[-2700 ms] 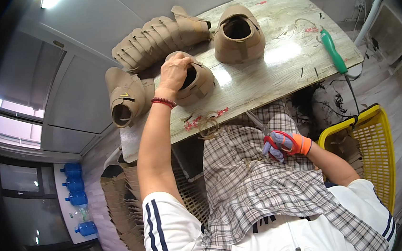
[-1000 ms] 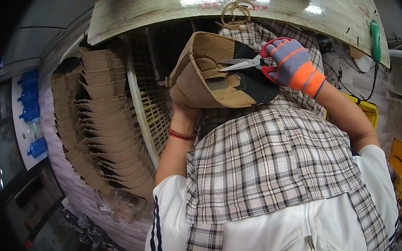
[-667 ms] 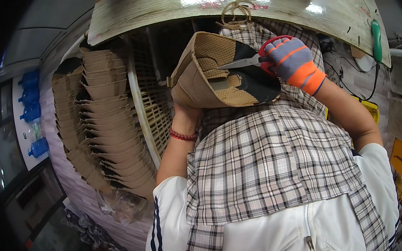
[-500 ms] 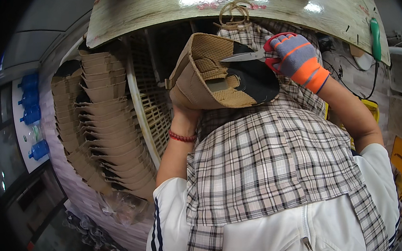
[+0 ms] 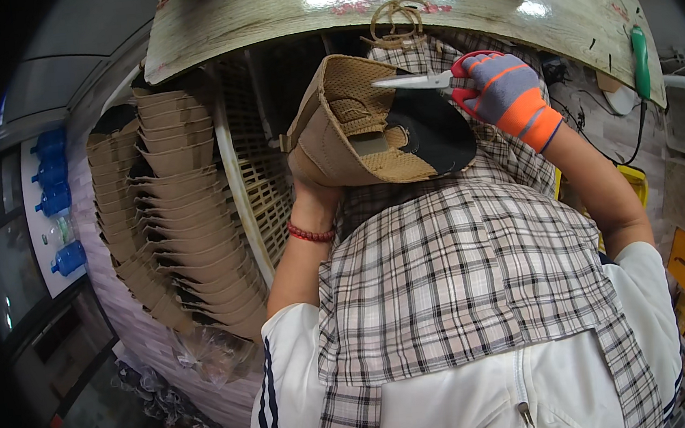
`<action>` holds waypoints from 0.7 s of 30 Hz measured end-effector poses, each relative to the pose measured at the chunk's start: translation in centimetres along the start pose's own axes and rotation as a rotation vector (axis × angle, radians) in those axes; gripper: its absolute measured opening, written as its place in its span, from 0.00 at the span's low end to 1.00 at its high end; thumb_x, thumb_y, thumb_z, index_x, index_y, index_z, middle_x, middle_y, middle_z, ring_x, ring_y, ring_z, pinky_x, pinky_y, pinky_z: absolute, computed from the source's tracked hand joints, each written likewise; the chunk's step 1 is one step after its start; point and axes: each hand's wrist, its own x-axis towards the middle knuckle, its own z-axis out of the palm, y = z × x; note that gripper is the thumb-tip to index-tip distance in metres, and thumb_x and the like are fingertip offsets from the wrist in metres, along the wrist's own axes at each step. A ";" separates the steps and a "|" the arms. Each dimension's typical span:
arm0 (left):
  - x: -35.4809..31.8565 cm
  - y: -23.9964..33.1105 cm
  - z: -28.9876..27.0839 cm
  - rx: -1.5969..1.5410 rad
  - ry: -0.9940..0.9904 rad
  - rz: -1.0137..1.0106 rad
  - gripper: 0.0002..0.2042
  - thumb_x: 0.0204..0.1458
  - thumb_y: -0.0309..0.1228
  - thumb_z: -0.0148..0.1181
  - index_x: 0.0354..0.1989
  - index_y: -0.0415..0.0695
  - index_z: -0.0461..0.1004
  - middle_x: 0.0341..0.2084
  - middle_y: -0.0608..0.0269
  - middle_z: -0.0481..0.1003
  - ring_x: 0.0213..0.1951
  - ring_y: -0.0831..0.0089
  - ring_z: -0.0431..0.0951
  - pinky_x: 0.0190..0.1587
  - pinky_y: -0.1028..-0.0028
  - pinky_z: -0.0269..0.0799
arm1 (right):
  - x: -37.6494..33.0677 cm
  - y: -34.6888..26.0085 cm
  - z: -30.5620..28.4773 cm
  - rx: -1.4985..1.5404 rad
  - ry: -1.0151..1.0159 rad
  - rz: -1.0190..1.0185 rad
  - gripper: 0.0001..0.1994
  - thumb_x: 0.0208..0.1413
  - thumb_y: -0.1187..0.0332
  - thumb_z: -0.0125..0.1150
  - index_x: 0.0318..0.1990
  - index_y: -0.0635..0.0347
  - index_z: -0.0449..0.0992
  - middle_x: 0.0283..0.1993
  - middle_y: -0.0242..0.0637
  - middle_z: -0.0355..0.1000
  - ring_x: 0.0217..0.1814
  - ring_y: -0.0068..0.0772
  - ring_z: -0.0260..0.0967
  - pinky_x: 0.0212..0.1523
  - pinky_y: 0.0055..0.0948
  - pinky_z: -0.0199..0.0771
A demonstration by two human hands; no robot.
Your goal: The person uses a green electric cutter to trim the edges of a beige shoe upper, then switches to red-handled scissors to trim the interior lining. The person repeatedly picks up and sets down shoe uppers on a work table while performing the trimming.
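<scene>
so, from the head view, the person holds a tan shoe upper (image 5: pixel 367 126) up above the lap, just below the edge of the workbench (image 5: pixel 260 17). the left hand (image 5: pixel 315 180) is under the upper and mostly hidden by it; only the wrist with a red bead bracelet (image 5: pixel 312 233) shows, so i cannot tell how the fingers are closed, but they seem to carry it from below. the right hand (image 5: pixel 503 94), in a grey and orange glove, is closed around the handles of small scissors (image 5: pixel 420 81). the blades look almost closed, and their tip lies on the mesh part of the upper, at the side facing the workbench.

the step in hand is, i think, trimming: cutting loose thread or extra material near the opening. the next move calls for a small and exact snip, with the upper kept steady so that the mesh is not cut.

the long axis of the upper runs about parallel to the workbench edge, a little tilted. the dark end (image 5: pixel 433 137) points to the person's right, the tan strap end to the left. the scissors lie almost along the same line, tip to the left.

left of the upper, below the workbench, stands a stack of similar tan uppers (image 5: pixel 184 220) on a rack.
</scene>
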 end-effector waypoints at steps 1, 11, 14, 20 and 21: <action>-0.1 0.1 0.2 0.005 -0.009 -0.001 0.24 0.60 0.33 0.61 0.63 0.42 0.63 0.55 0.58 0.71 0.54 0.64 0.74 0.54 0.65 0.77 | 0.0 -0.5 -0.2 -0.010 -0.014 -0.036 0.14 0.44 0.59 0.72 0.38 0.50 0.78 0.32 0.35 0.76 0.36 0.40 0.75 0.38 0.36 0.74; -0.7 0.4 1.3 -0.005 0.055 0.014 0.23 0.58 0.33 0.64 0.60 0.42 0.67 0.53 0.60 0.74 0.53 0.66 0.75 0.52 0.66 0.76 | -0.4 -1.0 0.3 -0.051 -0.072 -0.161 0.16 0.42 0.56 0.73 0.38 0.49 0.77 0.32 0.34 0.74 0.37 0.39 0.74 0.41 0.37 0.73; -0.7 0.6 1.5 -0.020 0.049 0.007 0.24 0.57 0.32 0.65 0.61 0.42 0.67 0.53 0.61 0.73 0.53 0.67 0.75 0.53 0.66 0.75 | -0.7 -1.2 0.4 -0.067 -0.090 -0.125 0.16 0.43 0.56 0.73 0.38 0.49 0.77 0.32 0.35 0.74 0.36 0.39 0.74 0.40 0.37 0.73; -0.8 0.6 2.0 -0.010 0.060 0.024 0.25 0.56 0.31 0.66 0.61 0.42 0.67 0.53 0.61 0.73 0.53 0.66 0.75 0.53 0.66 0.76 | -0.9 -1.7 0.3 -0.073 -0.069 -0.130 0.15 0.45 0.56 0.71 0.38 0.50 0.77 0.32 0.36 0.74 0.36 0.40 0.74 0.39 0.38 0.73; -0.8 0.6 2.0 0.001 0.064 0.022 0.25 0.56 0.31 0.66 0.61 0.42 0.67 0.53 0.61 0.73 0.53 0.66 0.75 0.53 0.66 0.76 | -0.9 -1.6 0.3 -0.072 -0.051 -0.142 0.15 0.46 0.56 0.71 0.38 0.51 0.77 0.32 0.36 0.74 0.35 0.40 0.73 0.39 0.38 0.73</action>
